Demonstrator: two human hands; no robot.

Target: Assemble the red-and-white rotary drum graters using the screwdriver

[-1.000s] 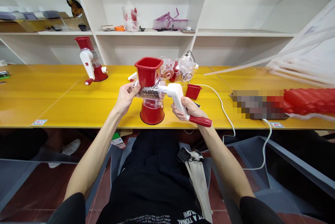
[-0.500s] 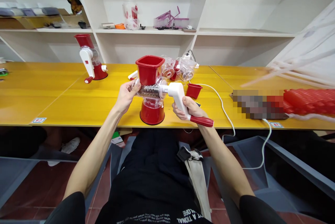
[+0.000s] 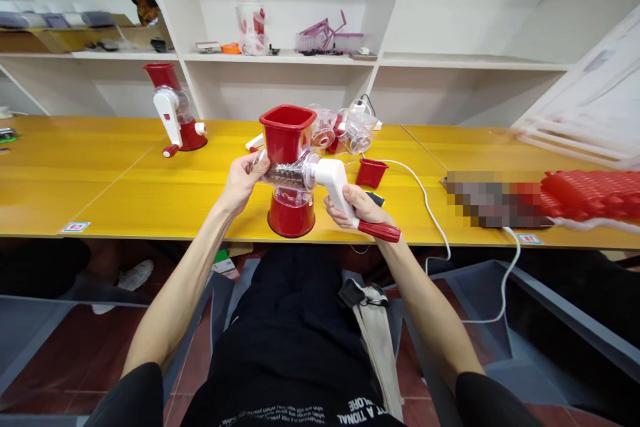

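A red and clear rotary grater [image 3: 291, 214] stands upright near the table's front edge, its square red hopper on top. Inside its clear housing lies a metal grating drum [image 3: 287, 174]. My left hand [image 3: 243, 180] is closed on the housing's left end, thumb in front. My right hand [image 3: 357, 204] grips the white arm of the crank handle [image 3: 333, 177], whose red knob points down to the right. The crank's upper end sits against the right opening of the housing; whether it is locked in I cannot tell.
Another rotary grater [image 3: 173, 107] stands at the back left. Behind mine lie clear housings [image 3: 359, 130] and a small red pusher cup [image 3: 371, 173]. A white cable [image 3: 425, 200] runs over the table edge at right, near red wrapped goods [image 3: 590, 194]. White shelves [image 3: 280, 57] rise behind.
My right hand has moved the crank a little to the left, closing the gap between its white end and the grater's housing. My left hand keeps its hold.
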